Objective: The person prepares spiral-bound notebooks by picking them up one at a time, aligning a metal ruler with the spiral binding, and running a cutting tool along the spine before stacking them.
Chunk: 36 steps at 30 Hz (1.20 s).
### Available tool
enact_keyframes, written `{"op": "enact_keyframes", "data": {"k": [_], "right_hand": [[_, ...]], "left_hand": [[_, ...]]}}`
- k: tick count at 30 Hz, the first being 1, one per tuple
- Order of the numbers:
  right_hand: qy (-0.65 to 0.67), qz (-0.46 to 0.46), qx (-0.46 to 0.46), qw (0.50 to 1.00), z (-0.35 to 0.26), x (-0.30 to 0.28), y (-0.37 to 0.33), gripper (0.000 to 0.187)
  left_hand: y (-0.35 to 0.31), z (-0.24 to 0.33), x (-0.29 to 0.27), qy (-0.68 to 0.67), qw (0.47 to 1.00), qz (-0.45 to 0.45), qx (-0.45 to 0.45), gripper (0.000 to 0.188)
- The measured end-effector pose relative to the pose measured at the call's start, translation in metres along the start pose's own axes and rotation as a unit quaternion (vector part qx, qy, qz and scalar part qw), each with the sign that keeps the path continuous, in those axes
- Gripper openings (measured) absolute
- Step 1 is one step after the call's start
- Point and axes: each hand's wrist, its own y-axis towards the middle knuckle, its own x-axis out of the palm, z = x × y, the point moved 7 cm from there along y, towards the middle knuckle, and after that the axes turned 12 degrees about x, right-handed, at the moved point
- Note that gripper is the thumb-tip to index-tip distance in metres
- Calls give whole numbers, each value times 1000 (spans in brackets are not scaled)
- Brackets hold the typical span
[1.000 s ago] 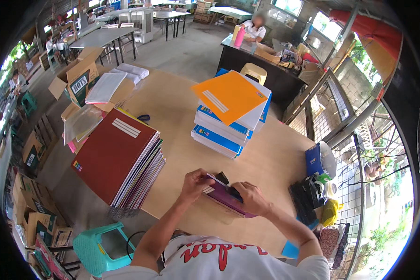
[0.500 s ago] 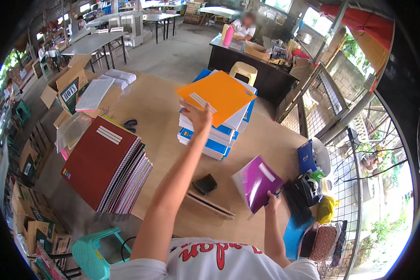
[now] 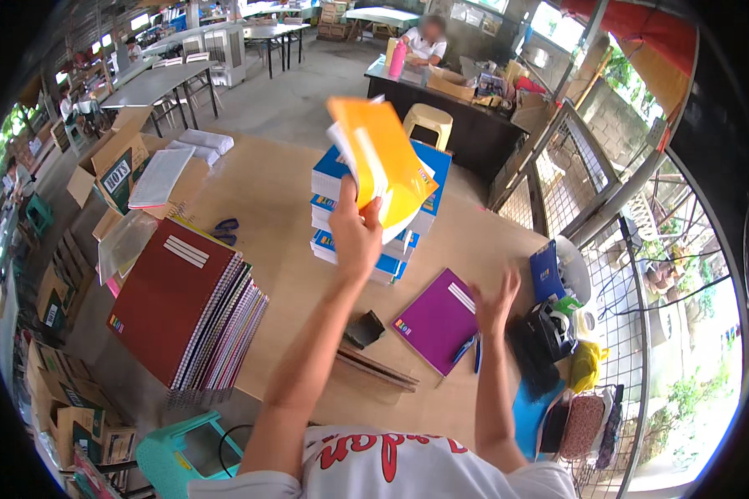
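Left hand (image 3: 358, 239) grasping orange-covered sheets (image 3: 391, 162) over blue-covered stack (image 3: 324, 208), right hand (image 3: 497, 303) free, fingers parted, near purple notebook (image 3: 433, 320)

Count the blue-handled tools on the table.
2. One tool lies just beyond the brown-topped stack; another tool lies at the right edge of the purple notebook, near the right hand. More may be hidden behind things.
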Motion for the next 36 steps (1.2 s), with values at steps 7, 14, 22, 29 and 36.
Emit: {"op": "enact_keyframes", "data": {"k": [7,14,22,29,36], "right_hand": [[491,-252,62,832,-80,-1,69,106],[407,-244,131,870,-92,-18,-80,13],[311,-311,79,895,-144,2,-133,18],[281,-311,73,905,-143,11,-146,20],[236,-325,125,907,-72,2,-181,13]], "left_hand": [[33,82,-62,-27,919,-390,45,29],[-119,-58,-135,-155,921,-275,-228,38],[-189,-125,-179,-202,911,-217,-286,42],[-204,-142,-183,-187,898,-260,-303,44],[-304,-180,-170,-198,860,-330,-336,53]]}}
